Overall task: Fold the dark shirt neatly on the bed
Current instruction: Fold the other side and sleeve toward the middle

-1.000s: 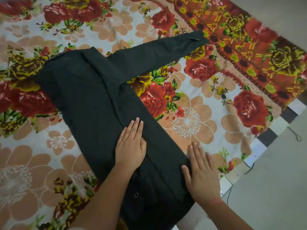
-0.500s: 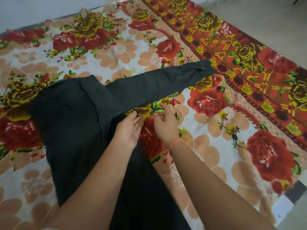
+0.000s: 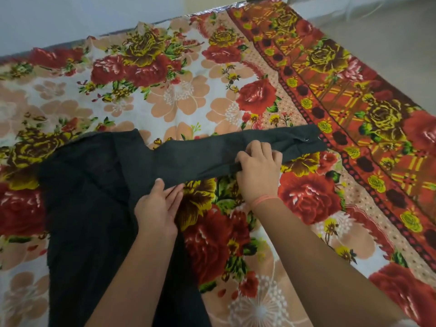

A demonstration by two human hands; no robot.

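**Sleeve stretched out, both your hands on it**

The dark shirt (image 3: 89, 208) lies on the left half of the bed, on a floral bedsheet (image 3: 179, 100) of red roses and peach blossoms. Its body runs as a long, nearly black panel from the middle left down to the bottom edge of the view. A raised lengthwise crease runs down through it. One sleeve (image 3: 207, 156) reaches out flat to the right, and its cuff (image 3: 306, 142) ends on the sheet's red and yellow border. A small metal ring (image 3: 306, 139) shows on the cuff.

Your right hand (image 3: 258, 171) grips the sleeve about midway along. The fingers are curled over the top and the thumb is tucked against the lower edge, bunching the cloth there. A thin pink wristband (image 3: 263, 199) sits on that wrist. Your left hand (image 3: 158, 208) rests where the sleeve meets the body. Its fingers are straight and lie along the sleeve's lower edge, and the thumb tip is on the fabric. Whether the fingertips slip under the edge is unclear.

Your forearms cover part of the shirt's body, and its hem is cut off by the bottom of the view. The cloth is so dark that the seams and collar cannot be made out.
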